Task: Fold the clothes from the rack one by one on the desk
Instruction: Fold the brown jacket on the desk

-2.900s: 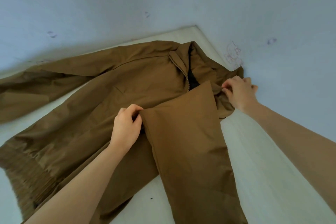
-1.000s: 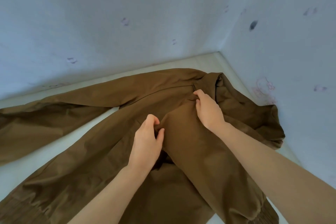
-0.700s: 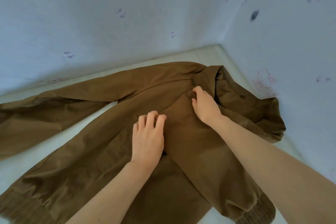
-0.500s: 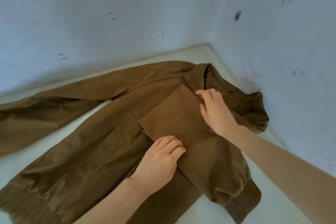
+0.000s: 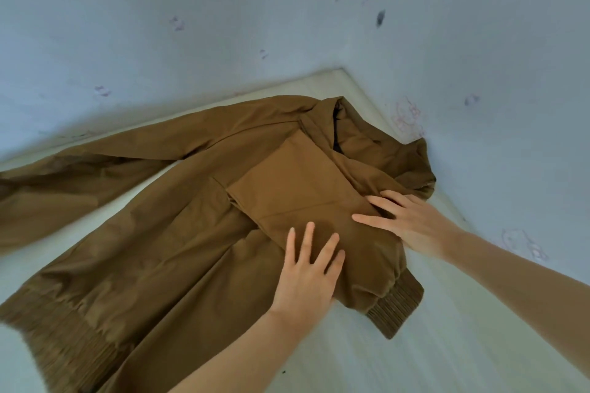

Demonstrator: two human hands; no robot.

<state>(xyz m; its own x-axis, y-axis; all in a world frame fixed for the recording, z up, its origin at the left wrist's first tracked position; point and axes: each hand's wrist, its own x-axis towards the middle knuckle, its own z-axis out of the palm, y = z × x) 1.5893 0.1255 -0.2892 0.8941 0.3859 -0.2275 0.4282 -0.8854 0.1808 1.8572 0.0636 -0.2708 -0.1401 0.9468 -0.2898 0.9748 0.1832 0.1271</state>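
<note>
A brown jacket (image 5: 153, 242) lies spread on the white desk (image 5: 415, 357), its collar toward the wall corner. One sleeve (image 5: 306, 201) is folded across the body, and its ribbed cuff (image 5: 396, 306) lies at the near right. The other sleeve (image 5: 79, 175) stretches out to the left. My left hand (image 5: 308, 274) rests flat on the folded sleeve with fingers spread. My right hand (image 5: 408, 220) lies flat on the sleeve's right side, fingers apart, holding nothing.
Two pale blue walls (image 5: 223, 9) meet in a corner just behind the jacket's collar. The jacket's ribbed hem (image 5: 64, 338) reaches toward the desk's near left. Bare desk shows at the near right.
Both hands let go of the pinched sleeve fabric and now lie flat on it. They have slid down the folded sleeve toward the cuff, and the sleeve lies flatter.
</note>
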